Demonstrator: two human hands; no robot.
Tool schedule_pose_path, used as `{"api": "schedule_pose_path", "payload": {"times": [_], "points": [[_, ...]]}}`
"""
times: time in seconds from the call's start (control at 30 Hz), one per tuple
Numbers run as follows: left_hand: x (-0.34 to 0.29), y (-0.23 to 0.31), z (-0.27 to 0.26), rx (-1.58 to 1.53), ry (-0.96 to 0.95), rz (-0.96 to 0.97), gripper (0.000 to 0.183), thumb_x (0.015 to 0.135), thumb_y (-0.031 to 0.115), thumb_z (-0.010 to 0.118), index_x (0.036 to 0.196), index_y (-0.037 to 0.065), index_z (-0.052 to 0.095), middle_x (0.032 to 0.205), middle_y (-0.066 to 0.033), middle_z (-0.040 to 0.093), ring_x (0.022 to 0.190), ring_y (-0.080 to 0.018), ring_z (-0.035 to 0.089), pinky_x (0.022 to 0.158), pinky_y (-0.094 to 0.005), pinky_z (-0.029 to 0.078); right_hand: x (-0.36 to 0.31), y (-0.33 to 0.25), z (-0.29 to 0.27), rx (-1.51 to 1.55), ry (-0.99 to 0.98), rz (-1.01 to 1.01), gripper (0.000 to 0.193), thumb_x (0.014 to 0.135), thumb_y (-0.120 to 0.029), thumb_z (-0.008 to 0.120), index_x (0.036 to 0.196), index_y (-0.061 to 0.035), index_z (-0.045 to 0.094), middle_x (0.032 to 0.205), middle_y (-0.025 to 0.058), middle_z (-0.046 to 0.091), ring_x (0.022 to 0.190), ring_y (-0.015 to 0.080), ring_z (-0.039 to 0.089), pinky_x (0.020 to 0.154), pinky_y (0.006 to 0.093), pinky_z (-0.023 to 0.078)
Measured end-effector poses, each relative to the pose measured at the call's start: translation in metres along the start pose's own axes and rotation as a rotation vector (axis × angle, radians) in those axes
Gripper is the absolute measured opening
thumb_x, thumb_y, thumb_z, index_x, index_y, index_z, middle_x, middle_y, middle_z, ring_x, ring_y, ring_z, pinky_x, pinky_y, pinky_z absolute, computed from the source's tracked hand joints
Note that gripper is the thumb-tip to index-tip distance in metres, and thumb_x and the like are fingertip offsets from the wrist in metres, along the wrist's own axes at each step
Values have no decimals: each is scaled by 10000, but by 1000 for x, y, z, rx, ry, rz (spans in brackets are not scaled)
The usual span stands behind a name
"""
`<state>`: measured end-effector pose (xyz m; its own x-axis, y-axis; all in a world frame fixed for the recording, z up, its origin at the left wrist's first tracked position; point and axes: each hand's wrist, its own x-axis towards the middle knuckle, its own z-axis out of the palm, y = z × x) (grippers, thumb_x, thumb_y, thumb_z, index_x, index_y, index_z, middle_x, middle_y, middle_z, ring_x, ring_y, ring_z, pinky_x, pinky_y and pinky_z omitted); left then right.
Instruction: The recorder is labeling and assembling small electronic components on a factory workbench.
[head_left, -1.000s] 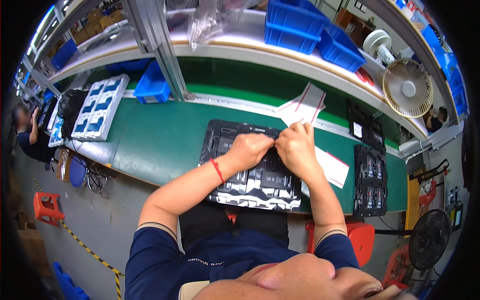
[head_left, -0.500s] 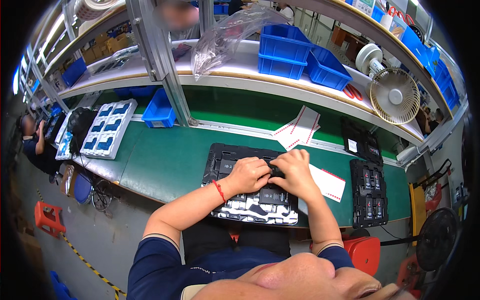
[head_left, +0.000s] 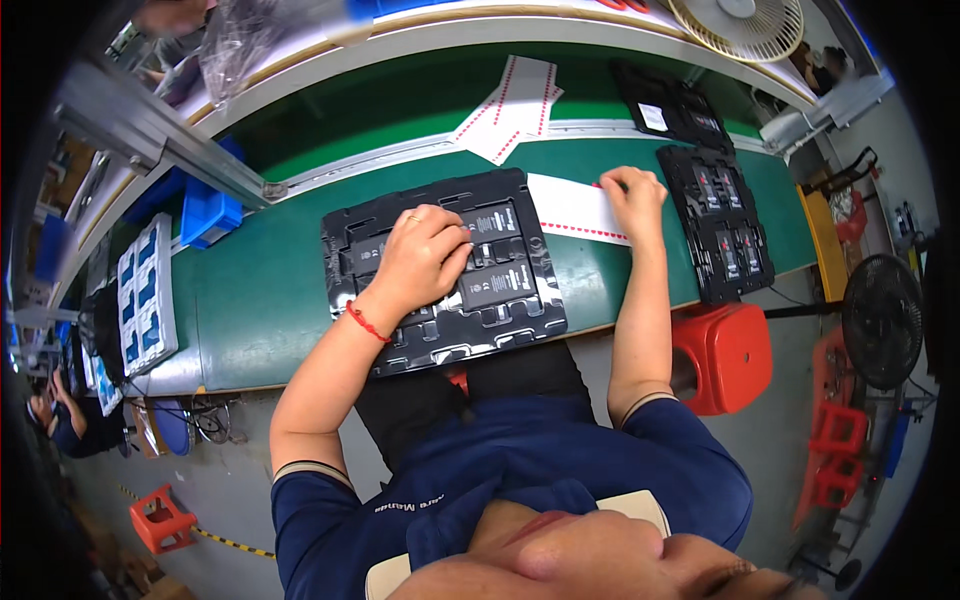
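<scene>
A black plastic tray [head_left: 545, 310] lies on the bench in front of me, with flat black battery packs [head_left: 497, 286] in its compartments. My left hand [head_left: 425, 258] rests over the middle of the tray, fingers curled together at the batteries; what lies under the fingertips is hidden. To the right of the tray lies a white sticker sheet [head_left: 575, 208] with red marks along its edges. My right hand [head_left: 634, 203] is at its far right end, thumb and fingers pinched at the edge by the red marks.
More white sheets [head_left: 520, 95] lie overlapped at the back. Another black tray with batteries [head_left: 713, 225] sits to the right, a further one [head_left: 670, 105] behind it. At left are a white foam tray [head_left: 148, 295] and a blue bin [head_left: 210, 213]. A red stool [head_left: 735, 358] stands below the bench.
My right hand has left the tray and moved right to the white sheet. The left hand stays over the tray. My view has tilted down, and the batteries show more plainly.
</scene>
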<state>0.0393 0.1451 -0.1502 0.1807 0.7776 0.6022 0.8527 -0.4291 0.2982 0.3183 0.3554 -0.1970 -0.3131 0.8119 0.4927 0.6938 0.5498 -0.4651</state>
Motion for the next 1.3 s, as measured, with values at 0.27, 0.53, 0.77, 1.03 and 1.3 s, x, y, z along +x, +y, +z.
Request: {"api": "schedule_pose_path", "payload": {"times": [0.27,0.53,0.77,1.03,1.3], "points": [[-6,3,5,12,-2,26,90,771,97,718,841,58,676,938,-62,641,911,-262,604,795,-396,457,-16,-17,4,-157,-35,-124,192,780,-159,723,968,-134,748,1020,51,663,1063,282,547,983,438,319],[-9,6,9,-18,2,16,88,796,106,718,858,67,672,947,-50,646,923,-246,614,807,-383,455,-19,-28,-6,-198,-26,-89,63,743,-70,714,775,-123,722,913,48,629,973,270,552,912,418,371],[-10,-1,12,10,10,14,100,799,119,722,877,68,685,948,-40,644,933,-241,606,813,-383,456,-20,-24,4,1,-72,-17,16,813,3,624,828,2,630,857,177,606,765,365,617,708,459,503],[-13,3,14,-4,16,14,102,797,127,726,866,64,688,952,-40,646,919,-243,601,803,-383,455,-51,-37,-22,374,-45,33,28,856,15,621,865,33,601,915,139,621,798,254,630,662,345,521],[-9,2,1,16,19,17,93,782,89,713,863,57,681,949,-66,660,910,-269,615,798,-390,468,-27,-44,-24,319,77,-18,37,843,-8,638,863,7,610,802,138,621,739,284,616,686,356,488]]}}
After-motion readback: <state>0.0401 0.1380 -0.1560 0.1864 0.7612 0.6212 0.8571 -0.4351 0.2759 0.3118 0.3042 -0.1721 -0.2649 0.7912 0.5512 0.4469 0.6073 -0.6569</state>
